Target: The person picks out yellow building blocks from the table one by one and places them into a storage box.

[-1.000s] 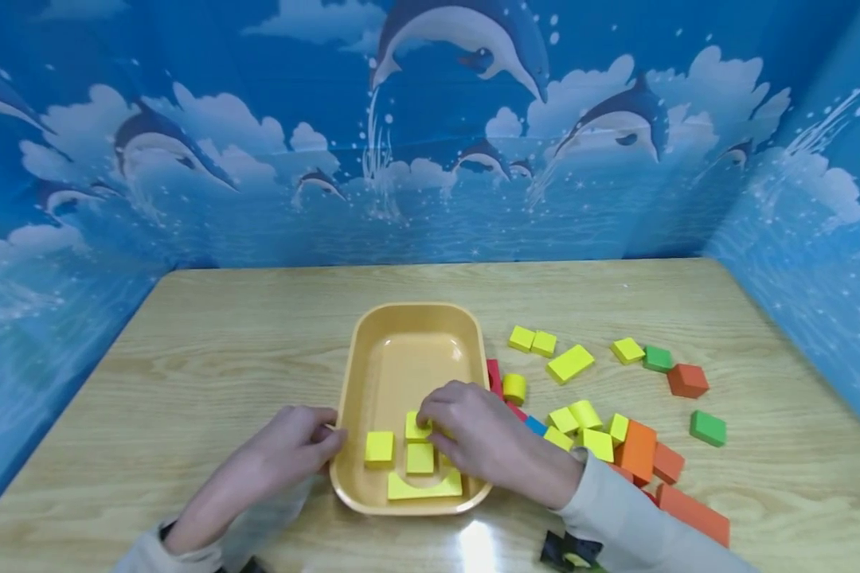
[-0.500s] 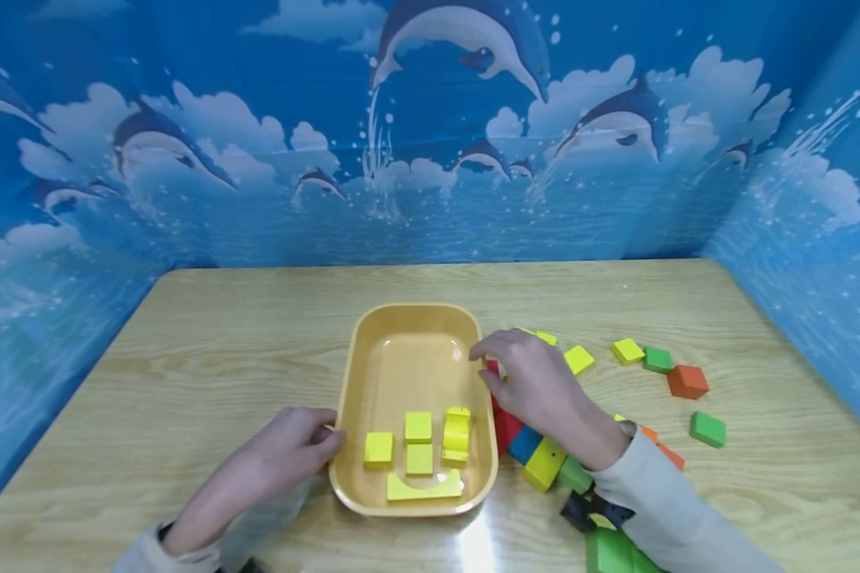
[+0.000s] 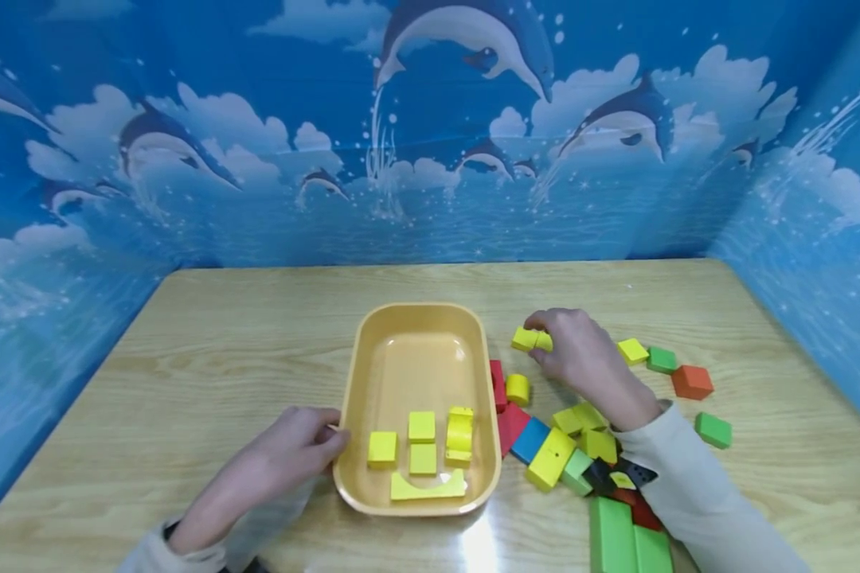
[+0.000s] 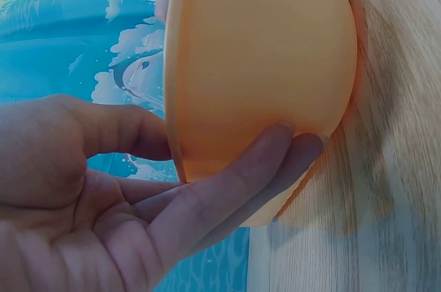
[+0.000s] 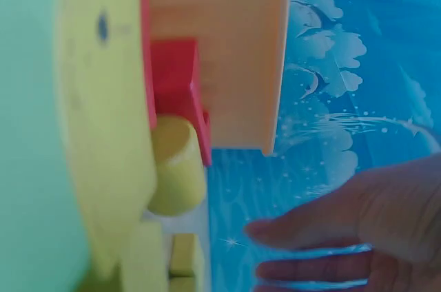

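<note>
At the left side of the tan plastic tray [image 3: 419, 318], my left hand [image 3: 294, 442] holds the rim. The left wrist view shows the thumb at the rim and the other fingers along the tray's outer wall [image 4: 262, 51]. In the tray lie several yellow blocks: square ones, such as the left block [image 3: 382, 450], an arched block [image 3: 426, 486] and curved pieces [image 3: 459, 436]. My right hand [image 3: 580, 354] reaches over two small yellow blocks [image 3: 524, 338] right of the tray, thumb and fingers spread beside the nearer one. In the right wrist view these fingers stand apart with nothing between them.
Against the tray's right side lie red blocks [image 3: 498, 386], a yellow cylinder [image 3: 517, 389], a blue block [image 3: 530, 440] and a long yellow block [image 3: 550, 459]. Green blocks [image 3: 611, 533] sit nearer the front. A dolphin-print backdrop [image 3: 430, 215] encloses the wooden table [image 3: 258, 318].
My right hand has left the yellow block inside the tray, crossed the right rim and moved to the small yellow blocks on the table. The left hand has stayed at the rim.
</note>
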Motion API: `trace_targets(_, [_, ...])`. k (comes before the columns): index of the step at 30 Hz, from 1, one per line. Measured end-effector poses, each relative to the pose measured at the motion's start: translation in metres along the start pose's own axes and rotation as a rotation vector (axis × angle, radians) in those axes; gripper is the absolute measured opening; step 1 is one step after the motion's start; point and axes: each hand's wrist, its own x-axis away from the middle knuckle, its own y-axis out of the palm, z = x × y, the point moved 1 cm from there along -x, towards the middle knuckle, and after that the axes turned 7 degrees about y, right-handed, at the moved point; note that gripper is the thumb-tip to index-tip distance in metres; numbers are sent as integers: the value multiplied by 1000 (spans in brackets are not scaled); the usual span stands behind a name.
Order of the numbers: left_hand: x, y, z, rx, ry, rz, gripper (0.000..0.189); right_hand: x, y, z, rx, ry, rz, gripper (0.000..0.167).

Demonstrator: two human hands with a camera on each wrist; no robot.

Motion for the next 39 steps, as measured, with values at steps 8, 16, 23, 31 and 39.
trace_targets(8, [1,1,-1,-3,5,9,16,-9,7,11,91,131,-174,43])
trace_targets(16, [0,1,2,2,-52,11,22,-12,10,18,175,155,-288,44])
trace_targets(23, [0,1,2,-9,-54,7,22,-10,14,22,179,159,-300,52])
trace_targets(31, [-1,1,4,-15,-114,11,21,-12,16,23,171,187,-301,38])
trace_targets(39, [0,1,3,-21,-58,16,21,-13,19,24,194,158,-306,36])
